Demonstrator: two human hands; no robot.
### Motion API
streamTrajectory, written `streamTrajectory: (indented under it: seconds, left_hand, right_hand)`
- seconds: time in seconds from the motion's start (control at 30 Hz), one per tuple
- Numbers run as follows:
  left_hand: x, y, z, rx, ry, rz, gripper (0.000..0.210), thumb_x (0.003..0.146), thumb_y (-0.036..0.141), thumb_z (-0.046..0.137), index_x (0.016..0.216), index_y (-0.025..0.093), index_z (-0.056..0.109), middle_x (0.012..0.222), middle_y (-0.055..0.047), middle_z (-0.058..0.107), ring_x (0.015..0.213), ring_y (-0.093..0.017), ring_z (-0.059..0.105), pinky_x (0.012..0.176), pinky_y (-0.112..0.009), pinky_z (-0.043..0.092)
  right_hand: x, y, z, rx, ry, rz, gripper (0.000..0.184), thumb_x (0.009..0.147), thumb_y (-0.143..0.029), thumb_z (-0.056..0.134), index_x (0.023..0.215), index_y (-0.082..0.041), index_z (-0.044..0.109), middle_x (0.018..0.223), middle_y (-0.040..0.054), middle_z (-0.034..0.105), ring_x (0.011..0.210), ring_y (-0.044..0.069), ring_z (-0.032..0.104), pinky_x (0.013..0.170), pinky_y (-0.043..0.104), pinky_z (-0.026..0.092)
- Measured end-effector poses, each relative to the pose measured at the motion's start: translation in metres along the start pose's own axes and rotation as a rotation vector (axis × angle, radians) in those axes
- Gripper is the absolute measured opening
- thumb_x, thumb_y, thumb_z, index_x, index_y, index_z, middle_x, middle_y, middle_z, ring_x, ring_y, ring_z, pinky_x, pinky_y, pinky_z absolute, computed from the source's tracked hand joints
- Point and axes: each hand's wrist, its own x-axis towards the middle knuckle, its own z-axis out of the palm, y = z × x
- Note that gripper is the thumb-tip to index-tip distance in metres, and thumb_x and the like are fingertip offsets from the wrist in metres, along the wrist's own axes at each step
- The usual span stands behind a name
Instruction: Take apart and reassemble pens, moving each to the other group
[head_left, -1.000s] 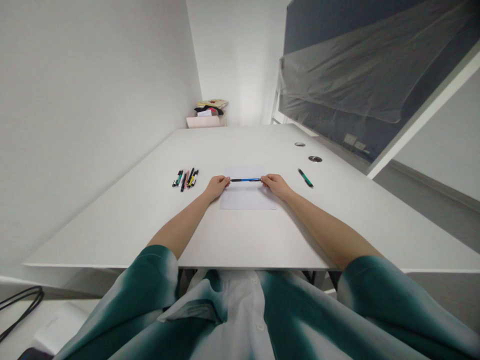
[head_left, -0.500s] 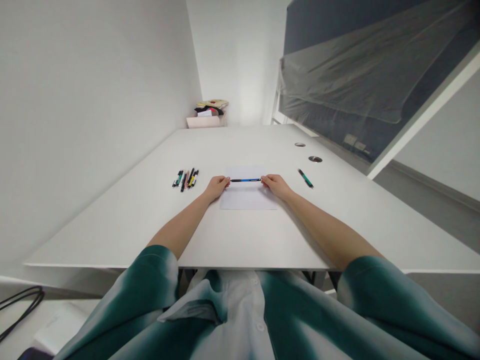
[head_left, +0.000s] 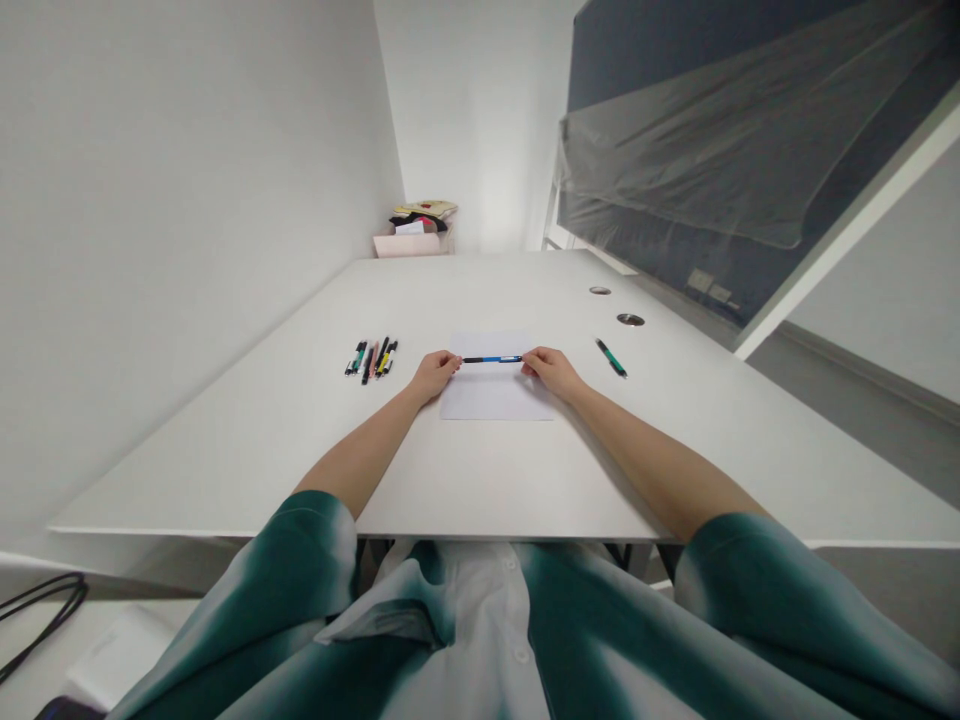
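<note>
A blue and black pen is held level between my two hands, above a white sheet of paper. My left hand pinches its black end. At the blue end, the fingers of my right hand are closed on it. Both hands hover around the side edges of the sheet. To the left of my left hand lies a group of several pens in green, black, pink and yellow. One green and black pen lies alone to the right of my right hand.
The white table runs along a wall on the left. A pale box with items piled in it stands at the far end. Two round metal fittings are set in the right side. A dark panel with plastic sheeting stands beyond.
Hardly anything differs. The pen has shifted very slightly, and both hands keep their pinch on its ends.
</note>
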Motion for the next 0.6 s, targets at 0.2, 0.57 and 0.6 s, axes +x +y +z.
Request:
streamTrajectory:
  seconds: [0.2,0.57,0.6]
  left_hand:
    - [-0.003,0.005,-0.001,0.087,0.025,0.075,0.020,0.081,0.034,0.060,0.080,0.015,0.066,0.075,-0.003,0.065,0.072,-0.017,0.057,0.071,-0.031,0.045]
    - [-0.012,0.016,0.009,0.413,-0.003,0.369,0.010,0.087,0.021,0.053,0.093,0.018,0.061,0.095,-0.008,0.065,0.089,-0.020,0.058,0.086,-0.036,0.048]
    - [-0.013,0.017,0.009,0.438,-0.014,0.395,0.011,0.088,0.021,0.053,0.094,0.018,0.061,0.096,-0.008,0.065,0.091,-0.021,0.058,0.088,-0.037,0.047]
  right_hand:
    - [0.000,0.000,0.002,0.069,0.005,0.034,0.030,0.073,-0.047,0.071,0.075,-0.019,0.061,0.073,0.0078,0.070,0.068,0.016,0.059,0.069,0.030,0.047]
    - [0.002,0.003,0.001,0.029,-0.002,0.046,0.019,0.067,-0.024,0.068,0.084,-0.018,0.066,0.072,0.0024,0.067,0.065,0.015,0.057,0.063,0.028,0.043]
    - [0.001,0.004,0.001,-0.011,-0.013,0.020,0.019,0.068,-0.025,0.067,0.085,-0.018,0.067,0.071,0.0019,0.066,0.064,0.014,0.055,0.062,0.027,0.042]
